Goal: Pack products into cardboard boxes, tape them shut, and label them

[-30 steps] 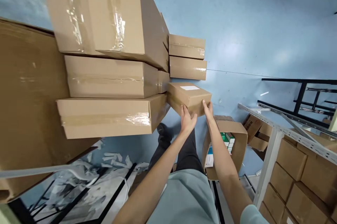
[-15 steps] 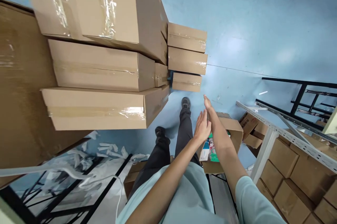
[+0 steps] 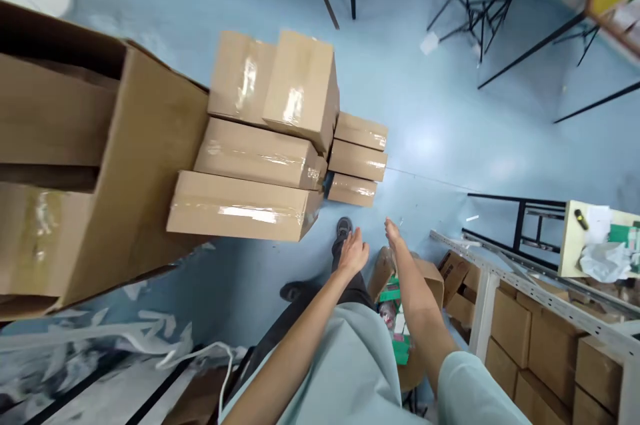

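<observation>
My left hand [image 3: 354, 252] is in the air over my legs, fingers stretched forward, holding nothing. Apart from it, my right hand [image 3: 392, 232] is held edge-on with its fingers extended and nothing in it. Ahead and to the left are stacked taped cardboard boxes; the long lowest carton [image 3: 240, 208] is nearest my left hand. Beyond my fingertips, three smaller boxes sit in a row, the closest small box [image 3: 353, 190] among them. Under my right forearm an open carton [image 3: 431, 275] holds green and white packages [image 3: 393, 290], partly hidden by the arm.
At far left a big open box [image 3: 145, 165] contains cartons. A white metal shelf [image 3: 485, 318] with several boxes stands at right, beside a small table [image 3: 575, 238] with papers. White scraps [image 3: 165, 322] and a white cable [image 3: 223, 348] lie at lower left. Stool legs [image 3: 483, 18] stand far ahead.
My hands, close together or touching before, have moved apart, the left one leftward. The view has shifted, so the box stack looks smaller and the big open box shows more.
</observation>
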Demonstrator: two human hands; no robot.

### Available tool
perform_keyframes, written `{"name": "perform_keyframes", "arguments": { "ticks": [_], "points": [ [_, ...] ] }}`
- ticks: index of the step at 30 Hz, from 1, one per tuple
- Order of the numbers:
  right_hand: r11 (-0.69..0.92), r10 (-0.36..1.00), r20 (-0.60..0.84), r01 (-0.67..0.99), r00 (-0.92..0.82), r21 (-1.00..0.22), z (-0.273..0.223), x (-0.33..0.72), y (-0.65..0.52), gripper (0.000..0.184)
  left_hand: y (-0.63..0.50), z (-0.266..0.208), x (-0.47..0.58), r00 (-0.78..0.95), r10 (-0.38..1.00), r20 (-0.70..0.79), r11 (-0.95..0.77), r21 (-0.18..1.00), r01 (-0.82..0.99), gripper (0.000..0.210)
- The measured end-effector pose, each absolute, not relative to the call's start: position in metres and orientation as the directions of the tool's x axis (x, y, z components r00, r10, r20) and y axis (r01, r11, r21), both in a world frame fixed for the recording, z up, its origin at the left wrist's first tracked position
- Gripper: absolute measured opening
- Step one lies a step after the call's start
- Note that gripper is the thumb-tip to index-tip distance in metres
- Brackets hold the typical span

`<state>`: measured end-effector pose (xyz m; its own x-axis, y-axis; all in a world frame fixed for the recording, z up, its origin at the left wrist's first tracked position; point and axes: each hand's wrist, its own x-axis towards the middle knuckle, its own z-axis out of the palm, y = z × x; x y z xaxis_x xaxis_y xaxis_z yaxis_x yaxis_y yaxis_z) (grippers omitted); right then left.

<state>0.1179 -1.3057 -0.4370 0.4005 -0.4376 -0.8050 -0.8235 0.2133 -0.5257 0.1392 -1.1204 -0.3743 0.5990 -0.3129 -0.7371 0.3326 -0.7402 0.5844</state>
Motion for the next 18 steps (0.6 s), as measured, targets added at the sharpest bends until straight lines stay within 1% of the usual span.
{"name": "perform_keyframes", "arguments": {
  "ticks": [2, 3, 6, 8, 11, 13, 16, 18],
  "points": [
    [0.315, -0.406, -0.851, -0.823, 0.334, -0.473, -0.412, 0.122, -1.299, 0.044, -1.102, -0.359, 0.140, 0.637, -0.298, -0.711, -0.705, 0.614, 0.355, 0.075],
    [0.341, -0.382, -0.863, -0.818, 0.331, -0.464, -0.398, 0.126, -1.294, 0.046, -1.089, -0.352, 0.140, 0.656, -0.286, -0.698, -0.685, 0.628, 0.370, 0.075],
    [0.393, -0.280, -0.874, -0.784, 0.396, -0.481, -0.354, 0.138, -1.269, 0.057, -1.033, -0.327, 0.135, 0.714, -0.219, -0.665, -0.617, 0.661, 0.427, 0.073],
    [0.387, -0.204, -0.858, -0.766, 0.471, -0.513, -0.324, 0.142, -1.242, 0.058, -0.984, -0.309, 0.127, 0.748, -0.145, -0.648, -0.562, 0.676, 0.477, 0.070],
    [0.345, -0.076, -0.814, -0.751, 0.575, -0.563, -0.282, 0.141, -1.189, 0.053, -0.898, -0.283, 0.104, 0.791, 0.014, -0.612, -0.437, 0.708, 0.555, 0.068],
    [0.339, 0.026, -0.778, -0.737, 0.628, -0.584, -0.258, 0.136, -1.147, 0.055, -0.841, -0.267, 0.080, 0.806, 0.150, -0.572, -0.320, 0.744, 0.587, 0.067],
    [0.257, 0.226, -0.670, -0.706, 0.708, -0.660, -0.226, 0.127, -1.070, 0.068, -0.762, -0.248, 0.029, 0.788, 0.365, -0.496, -0.119, 0.814, 0.568, 0.068],
    [0.178, 0.384, -0.585, -0.679, 0.714, -0.712, -0.203, 0.120, -1.009, 0.076, -0.717, -0.235, -0.012, 0.748, 0.494, -0.443, -0.004, 0.859, 0.511, 0.069]
  ]
}}
